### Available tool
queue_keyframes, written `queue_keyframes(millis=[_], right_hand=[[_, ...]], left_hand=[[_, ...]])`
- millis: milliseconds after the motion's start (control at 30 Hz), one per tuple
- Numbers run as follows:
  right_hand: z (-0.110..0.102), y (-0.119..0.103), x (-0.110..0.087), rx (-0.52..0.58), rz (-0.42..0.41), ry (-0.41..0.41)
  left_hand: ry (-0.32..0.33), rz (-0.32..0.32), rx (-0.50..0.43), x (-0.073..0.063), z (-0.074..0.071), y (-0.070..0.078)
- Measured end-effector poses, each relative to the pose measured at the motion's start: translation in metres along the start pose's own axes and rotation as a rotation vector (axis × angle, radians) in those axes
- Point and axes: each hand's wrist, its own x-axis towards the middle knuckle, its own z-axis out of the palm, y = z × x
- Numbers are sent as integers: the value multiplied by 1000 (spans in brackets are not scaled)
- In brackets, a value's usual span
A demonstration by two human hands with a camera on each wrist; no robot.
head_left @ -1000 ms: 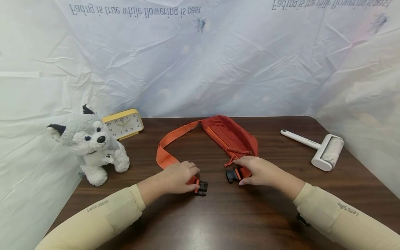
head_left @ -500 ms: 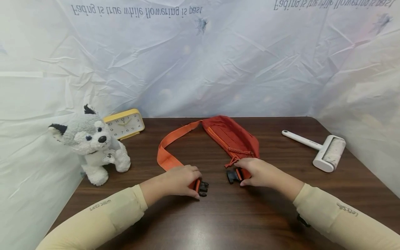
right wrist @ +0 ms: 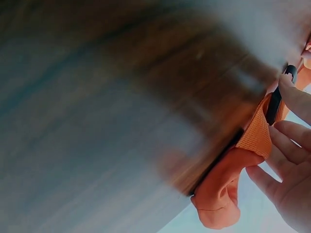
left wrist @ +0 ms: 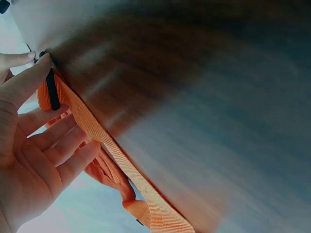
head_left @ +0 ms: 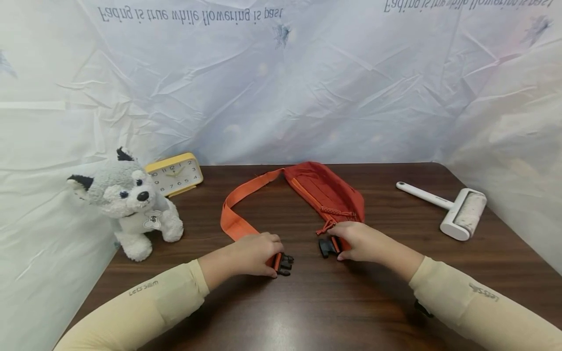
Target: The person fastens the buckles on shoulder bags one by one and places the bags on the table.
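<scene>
Our left fingers (head_left: 273, 240) pinch the pronged buckle (head_left: 286, 263); our right fingers (head_left: 341, 227) pinch the socket buckle (head_left: 326, 247), the two apart. We see the red bag (head_left: 324, 187) farther back on the counter (head_left: 281, 307).

Left hand (head_left: 254, 254) and right hand (head_left: 363, 241) pinch, apart, forearms (head_left: 145, 302) angled inward.

One tabletop (head_left: 281, 302) carries one red waist pack (head_left: 325, 190) with one orange strap (head_left: 234, 225) and two black buckle halves (head_left: 286, 263) (head_left: 326, 247), one plush husky (head_left: 131, 200), one yellow clock (head_left: 179, 176) and one lint roller (head_left: 463, 214). A person's two sleeves (head_left: 140, 307) (head_left: 474, 302) and two grips (head_left: 252, 254) (head_left: 362, 241) show.
</scene>
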Motion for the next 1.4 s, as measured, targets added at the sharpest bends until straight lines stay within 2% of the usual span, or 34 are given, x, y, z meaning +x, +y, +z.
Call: queue_keyframes(millis=[467, 667, 1133, 1400], right_hand=[[3, 3, 3, 0, -23, 5], [4, 5, 2, 7, -36, 19], [3, 5, 1, 14, -45, 28], [4, 6, 1, 30, -59, 43]], left_hand=[[4, 58, -25, 2, 0, -1], [-5, 66, -36, 2, -1, -1], [20, 96, -40, 2, 1, -3], [32, 88, -64, 1, 1, -2]])
